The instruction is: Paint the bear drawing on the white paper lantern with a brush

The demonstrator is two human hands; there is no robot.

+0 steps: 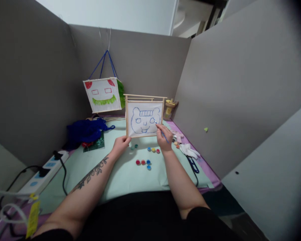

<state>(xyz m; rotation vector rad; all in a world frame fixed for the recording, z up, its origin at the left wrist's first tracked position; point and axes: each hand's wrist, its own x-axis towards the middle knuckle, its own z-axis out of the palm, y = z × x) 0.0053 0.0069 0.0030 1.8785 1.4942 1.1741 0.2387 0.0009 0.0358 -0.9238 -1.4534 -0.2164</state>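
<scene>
Upright before me stands a wooden-framed lantern [137, 133] with a white panel, on which a bear-like face is drawn in blue outline. My left hand [121, 144] is closed on the frame's lower left corner. A thin blue paintbrush [163, 134] is pinched in my right hand [164, 138], its tip at the drawn eye on the right. Small paint pots lie below the lantern: a strip with blue, yellow and red [153, 150], a group of red and blue ones [143, 162], and green ones [136, 146] near my left hand.
A finished-looking lantern [102, 97] with a painted face hangs by blue cords at the back left. Blue cloth [84, 132] lies beneath it. A power strip [46, 172] with cables is at the left. White gloves [190, 150] and dark-handled scissors [192, 164] lie right; a cup [169, 109] stands behind.
</scene>
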